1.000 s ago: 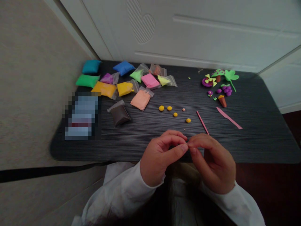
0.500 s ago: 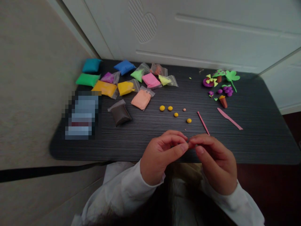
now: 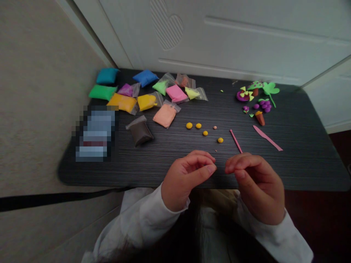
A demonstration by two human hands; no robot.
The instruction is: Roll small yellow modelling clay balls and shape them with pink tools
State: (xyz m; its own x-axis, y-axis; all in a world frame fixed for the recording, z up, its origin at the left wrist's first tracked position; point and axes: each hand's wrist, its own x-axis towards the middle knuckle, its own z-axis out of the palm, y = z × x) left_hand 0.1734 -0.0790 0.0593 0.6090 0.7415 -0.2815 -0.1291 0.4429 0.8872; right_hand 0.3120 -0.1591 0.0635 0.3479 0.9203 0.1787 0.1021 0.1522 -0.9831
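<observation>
My left hand (image 3: pixel 188 179) is over the table's front edge, thumb tip pinched against the fingers; anything between them is too small or hidden to make out. A short gap to its right, my right hand (image 3: pixel 259 186) is also closed in a pinch, its contents hidden. Just beyond the hands lie a yellow clay ball (image 3: pixel 220 140) with a speckled top, a smaller yellow ball (image 3: pixel 205 133) and a tiny peach clay bit (image 3: pixel 215 127). A pink rod-shaped clay tool (image 3: pixel 236 141) lies beyond my right fingers, its lower end near or behind them.
Bags of coloured clay, such as a brown one (image 3: pixel 140 132) and a peach one (image 3: pixel 165 115), fill the table's left half. A blurred-out phone-like object (image 3: pixel 95 133) lies far left. A pink plastic knife (image 3: pixel 267 137) and small clay models (image 3: pixel 265 105) are at right.
My hands have drawn apart: the fingertips nearly met before, and now a gap shows. The right hand moved right, the left slightly left. The table items stay put.
</observation>
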